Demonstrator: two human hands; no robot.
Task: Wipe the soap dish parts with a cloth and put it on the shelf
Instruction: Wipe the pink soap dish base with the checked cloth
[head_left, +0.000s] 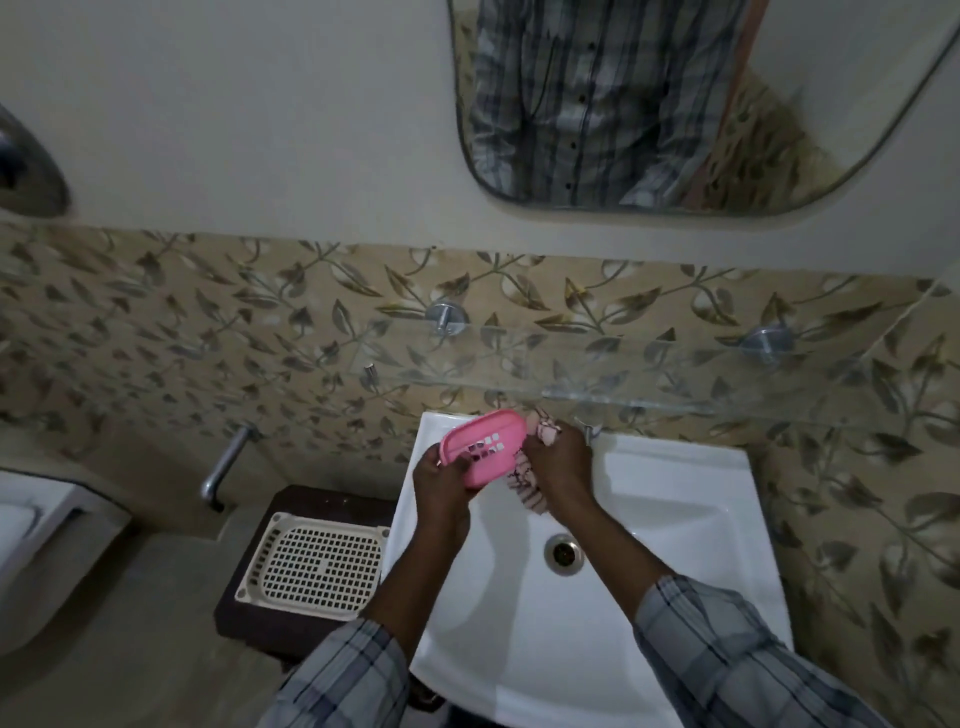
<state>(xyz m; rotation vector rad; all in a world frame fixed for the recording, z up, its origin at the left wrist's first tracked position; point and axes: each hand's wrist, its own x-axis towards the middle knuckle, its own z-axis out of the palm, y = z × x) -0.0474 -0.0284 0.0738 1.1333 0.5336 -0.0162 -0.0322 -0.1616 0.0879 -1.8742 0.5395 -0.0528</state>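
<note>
A pink soap dish part (485, 446) with a grid of drain holes is held tilted above the back of the white sink (675, 499). My left hand (440, 486) grips its lower left end. My right hand (558, 462) holds a pink and white patterned cloth (530, 491) bunched against the dish's right end. Part of the cloth sticks up above my fingers and part hangs below them. The glass shelf (623, 384) runs along the tiled wall just above and behind my hands.
A cream perforated tray (317, 566) lies on a dark brown stool (244, 613) left of the sink. A chrome tap (223, 467) sticks out of the wall at left. The sink drain (563, 553) is below my hands. A mirror (675, 104) hangs above.
</note>
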